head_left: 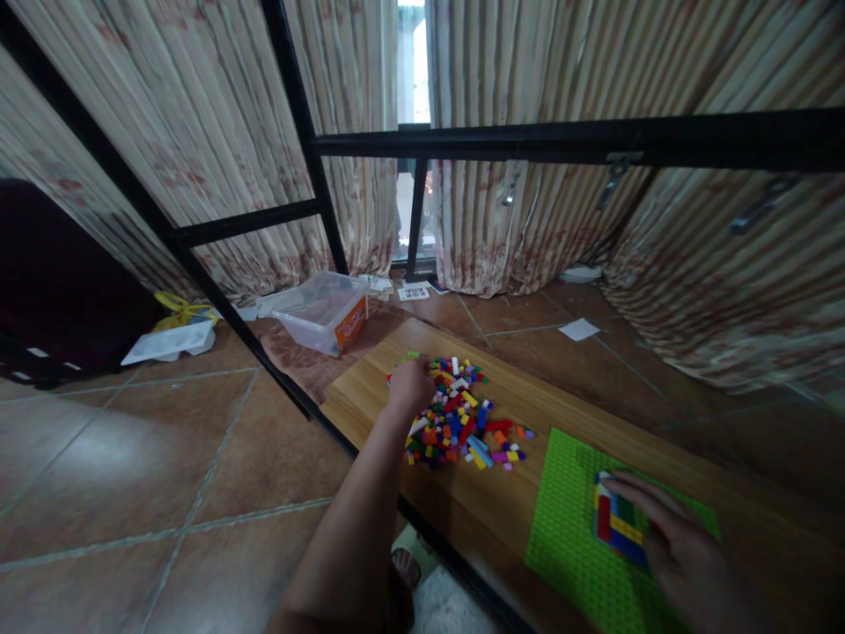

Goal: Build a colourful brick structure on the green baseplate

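Note:
My left hand [413, 386] is at the far-left part of a pile of loose toy building bricks [455, 427]. Its fingers look curled down and closed, but the fingertips and anything between them are hidden. On the green baseplate [568, 511] sits a small build of stacked bricks [619, 519] in red, white, yellow, blue and green. My right hand [666, 519] grips this build from the right, fingers along its far edge and thumb on the near side, covering part of it.
Pile and baseplate lie on a wooden tabletop [370, 379]. A black metal frame [224, 304] runs along its left side and across above. On the floor beyond stand a clear plastic bin [317, 308], a white tray [168, 342] and a paper sheet [579, 329].

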### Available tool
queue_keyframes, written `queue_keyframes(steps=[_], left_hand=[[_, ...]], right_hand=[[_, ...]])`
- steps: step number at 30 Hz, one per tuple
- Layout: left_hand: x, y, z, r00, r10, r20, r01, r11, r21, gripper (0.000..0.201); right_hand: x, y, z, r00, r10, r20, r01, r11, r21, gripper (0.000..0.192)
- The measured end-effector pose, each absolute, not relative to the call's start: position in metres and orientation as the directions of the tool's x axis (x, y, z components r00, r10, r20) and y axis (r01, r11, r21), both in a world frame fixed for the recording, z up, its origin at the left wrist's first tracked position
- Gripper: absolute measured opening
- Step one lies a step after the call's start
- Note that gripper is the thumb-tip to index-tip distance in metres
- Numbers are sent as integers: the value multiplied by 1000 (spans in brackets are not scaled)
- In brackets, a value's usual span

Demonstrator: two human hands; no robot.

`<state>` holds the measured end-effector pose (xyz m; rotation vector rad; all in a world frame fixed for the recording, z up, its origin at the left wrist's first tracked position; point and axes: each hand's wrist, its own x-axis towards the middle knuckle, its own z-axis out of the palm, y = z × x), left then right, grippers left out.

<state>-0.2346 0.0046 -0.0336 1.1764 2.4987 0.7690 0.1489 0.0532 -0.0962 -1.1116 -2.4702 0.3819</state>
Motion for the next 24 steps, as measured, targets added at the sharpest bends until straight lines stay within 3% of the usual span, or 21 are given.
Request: queue_keyframes(steps=[12, 17, 24], left_hand=[[-254, 9, -46, -593, 802, -63, 450, 395, 801, 40], [-254, 9, -46, -613, 788, -64, 467, 426, 775, 41], [-240, 10, -41, -593, 805, -3, 621, 459, 635, 35]], right_hand=[[146, 52, -93, -586, 779, 222, 662, 619, -423, 52], [146, 51, -92, -584, 780, 223, 665, 618, -420, 52], [146, 52, -93, -592, 770, 240, 659, 633, -406, 54]])
